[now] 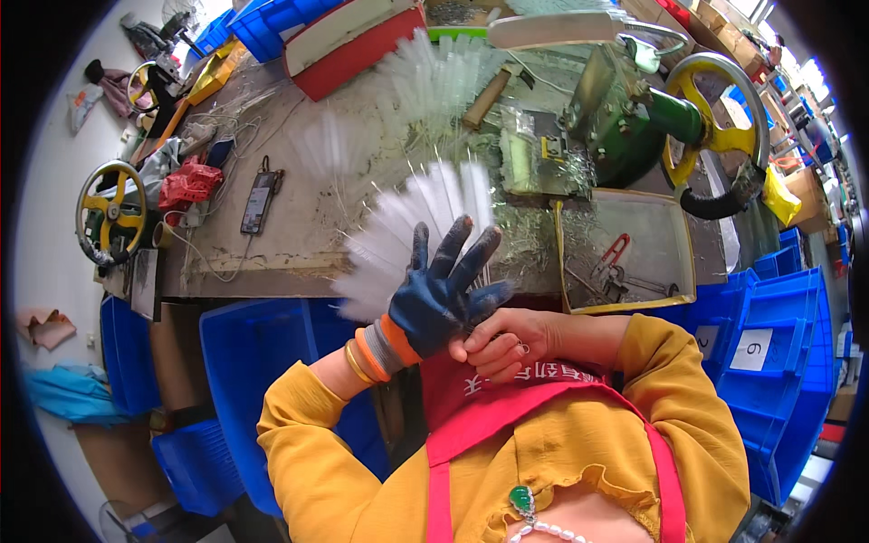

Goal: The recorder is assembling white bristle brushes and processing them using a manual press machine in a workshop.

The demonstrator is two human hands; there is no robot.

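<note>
- Blue plastic bins [258, 348] stand below and beside a worn wooden workbench [308, 249], perhaps so that pieces can go in and out within arm's reach.
- At the middle of the workbench's near edge is a fan of white bristle brushes [385, 240], their wire tips pointing toward the far edge.
- The left hand [434, 299], in a dark blue glove, has its fingers spread over the fan's near end, probably to keep the brushes apart; how it grips them underneath is hidden.
- The bare right hand [507, 342] is curled against the glove's thumb side, thumb and fingers drawn together. What it pinches cannot be told; wire stems seem likely.
- More white brushes [439, 77] lie loose toward the far edge, apparently a ready supply.
- Toward the near right corner, a shallow tray [647, 217] holds a red-handled tool [615, 249], its rim likely stopping things from straying.
- Behind it stands a green machine [611, 113] with a yellow handwheel [738, 138].
</note>
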